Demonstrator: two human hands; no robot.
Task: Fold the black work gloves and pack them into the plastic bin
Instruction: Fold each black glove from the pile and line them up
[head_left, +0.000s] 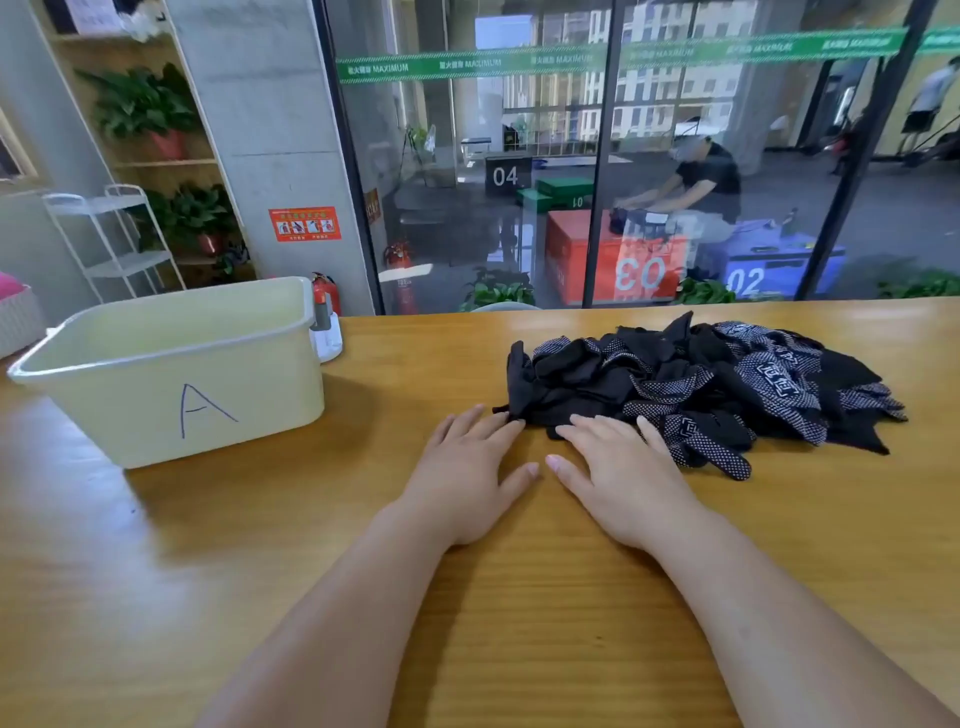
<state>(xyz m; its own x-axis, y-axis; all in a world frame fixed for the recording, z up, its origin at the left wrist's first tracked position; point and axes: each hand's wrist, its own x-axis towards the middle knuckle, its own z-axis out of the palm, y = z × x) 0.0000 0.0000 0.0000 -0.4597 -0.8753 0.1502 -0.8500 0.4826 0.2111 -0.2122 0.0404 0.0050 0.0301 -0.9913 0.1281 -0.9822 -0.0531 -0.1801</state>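
Note:
A loose heap of black work gloves (696, 384) with white grip dots lies on the wooden table, right of centre. A pale yellow plastic bin (171, 395) marked "A" stands at the left; what I can see of its inside holds nothing. My left hand (467, 478) lies flat on the table, palm down, its fingertips at the heap's near left edge. Beside it my right hand (618, 478) also lies flat with straight fingers, the fingertips touching the nearest gloves. Neither hand holds anything.
The wooden table (260, 571) runs wide towards me and ends at a glass wall behind. A small white bottle (327, 338) stands just behind the bin's right end. A white rack (114, 244) and plant shelves stand at the far left.

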